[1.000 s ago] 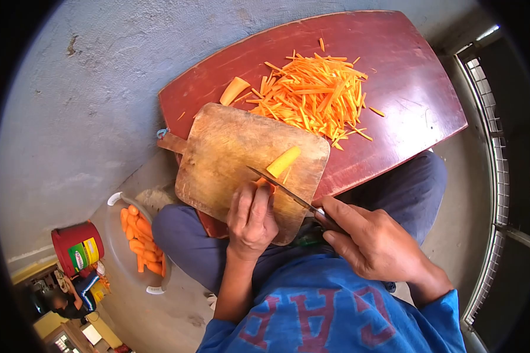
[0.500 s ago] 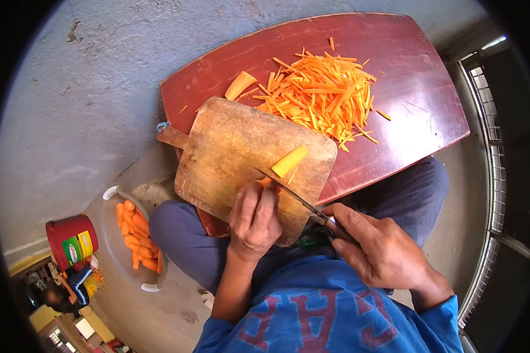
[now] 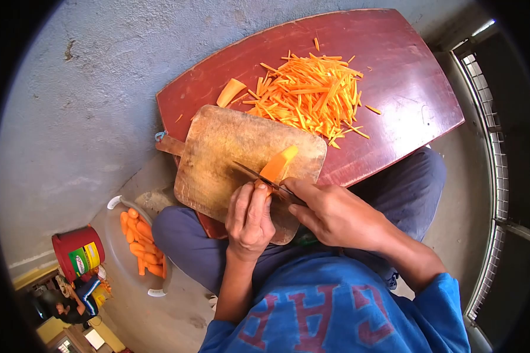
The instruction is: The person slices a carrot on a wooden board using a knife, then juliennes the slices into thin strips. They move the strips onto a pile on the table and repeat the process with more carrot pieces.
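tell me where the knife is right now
In the head view, the knife is near the middle, over the cutting board, held in the right hand, its blade just beyond the left hand and beside a carrot piece.

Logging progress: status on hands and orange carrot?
Left hand steadying orange carrot piece. Right hand gripping dark metal knife. Yellow-orange carrot chunk beside knife; no other obstruction seen.

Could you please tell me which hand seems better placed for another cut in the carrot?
The right hand, probably: it holds the knife, blade right at the carrot piece. The left hand is occupied steadying that piece on the cutting board.
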Available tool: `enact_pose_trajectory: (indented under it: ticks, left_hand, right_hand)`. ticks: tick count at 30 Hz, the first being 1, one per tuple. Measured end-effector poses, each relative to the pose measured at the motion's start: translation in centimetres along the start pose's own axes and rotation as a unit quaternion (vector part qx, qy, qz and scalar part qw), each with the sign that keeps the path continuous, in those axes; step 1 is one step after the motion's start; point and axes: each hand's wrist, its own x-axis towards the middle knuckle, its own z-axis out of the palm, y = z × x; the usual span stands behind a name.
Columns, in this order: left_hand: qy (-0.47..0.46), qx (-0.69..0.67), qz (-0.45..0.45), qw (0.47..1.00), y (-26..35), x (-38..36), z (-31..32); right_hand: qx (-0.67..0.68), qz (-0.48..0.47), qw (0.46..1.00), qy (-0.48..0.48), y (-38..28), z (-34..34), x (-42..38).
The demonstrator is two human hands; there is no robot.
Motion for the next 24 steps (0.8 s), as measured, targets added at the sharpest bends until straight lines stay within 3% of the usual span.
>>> enact_pose_trajectory:
  ticks: [5,6,12,24]
  left_hand:
    - [0.011,0.003,0.001,1.0,-0.3,-0.7,0.4]
    - [0.011,0.003,0.001,1.0,-0.4,-0.8,0.4]
    - [-0.018,0.003,0.001,1.0,-0.5,-0.8,0.0]
    - [-0.003,-0.012,0.004,1.0,-0.6,-0.5,0.2]
  right_hand:
    - [0.025,-0.036,0.998,0.052,-2.3,-1.7,-3.0]
    - [-0.008,0.007,1.0,0.012,-3.0,-2.5,-3.6]
    - [0.007,0.038,0.999,-0.004,-3.7,-3.0,-4.6]
    - [0.016,0.011,1.0,0.006,-4.2,-2.6,-4.9]
